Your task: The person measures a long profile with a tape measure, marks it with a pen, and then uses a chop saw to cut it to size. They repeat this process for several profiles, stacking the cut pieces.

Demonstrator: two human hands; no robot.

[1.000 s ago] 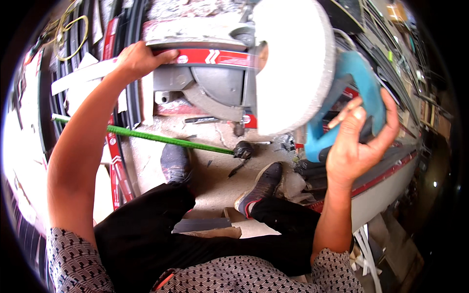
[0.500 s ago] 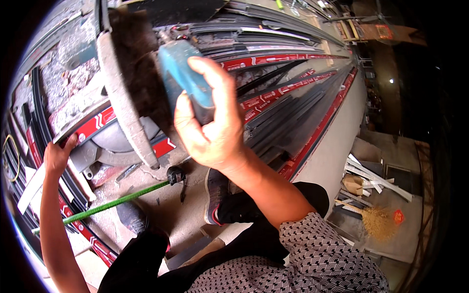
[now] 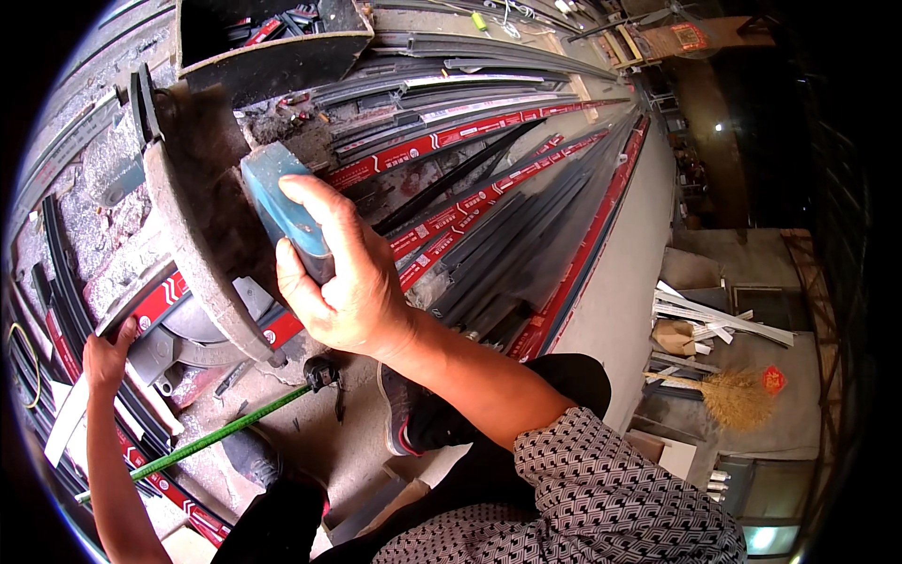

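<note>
My right hand (image 3: 352, 282) is wrapped round the teal handle (image 3: 282, 193) of a cut-off saw. Dust coats the saw's curved grey blade guard (image 3: 193, 240), which hides most of the blade. Under it, a long profile strip (image 3: 155, 307) with red and white film lies across the saw base (image 3: 193, 334). At the strip's left part, the fingers of my left hand (image 3: 106, 360) press closed on its edge. A green tape (image 3: 216, 434) runs from a black tape measure case (image 3: 322, 372) near my feet toward my left forearm.
Long dark and red-filmed profiles (image 3: 507, 197) fan out on the floor to the right. A black bin (image 3: 282, 68) of offcuts stands at the far left. White offcuts (image 3: 723, 315) and a straw broom (image 3: 738, 399) lie at the right. My shoes are close below the saw.
The view has shifted, bringing the black bin further into sight. The saw handle, with my right hand on it, appears further left and lower. My left hand stays at the strip.
</note>
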